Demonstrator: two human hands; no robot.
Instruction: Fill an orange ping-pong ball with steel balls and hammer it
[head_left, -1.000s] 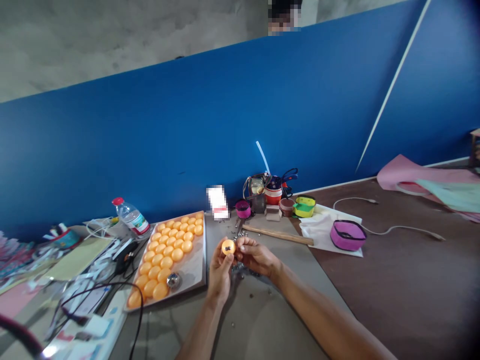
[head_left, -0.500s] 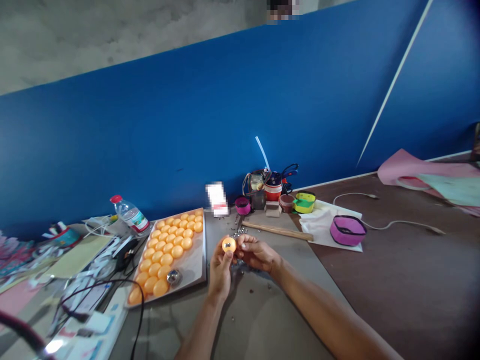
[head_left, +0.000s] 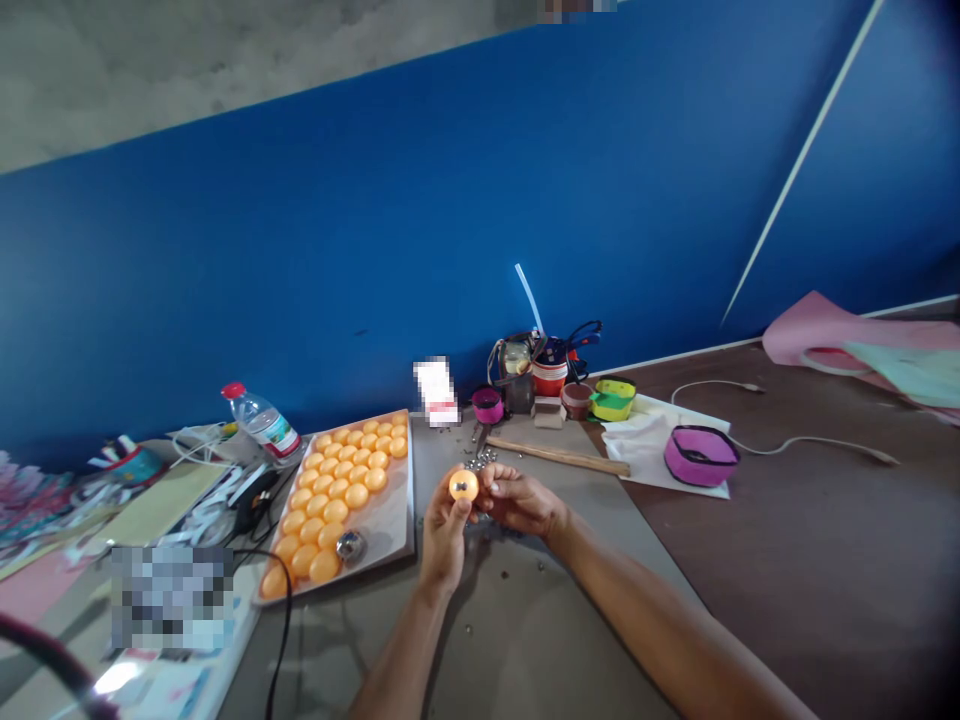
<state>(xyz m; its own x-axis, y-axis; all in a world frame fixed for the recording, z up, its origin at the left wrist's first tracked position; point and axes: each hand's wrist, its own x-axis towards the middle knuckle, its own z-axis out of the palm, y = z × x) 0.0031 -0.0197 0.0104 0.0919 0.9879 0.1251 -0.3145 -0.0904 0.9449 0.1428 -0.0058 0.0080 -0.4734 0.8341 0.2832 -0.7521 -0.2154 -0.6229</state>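
L hand (head_left: 442,530) pinches 1 orange ball (head_left: 464,486), round w/ no long axis, approx 9 o'clock from R hand (head_left: 523,503), fingers bunched, can't tell if pinching.

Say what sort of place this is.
Probably a small workshop or craft workstation. Signs: a tray with rows of orange balls, small shiny pieces scattered near the hands, and a long wooden handle lying beyond them. What gets made there isn't clear.
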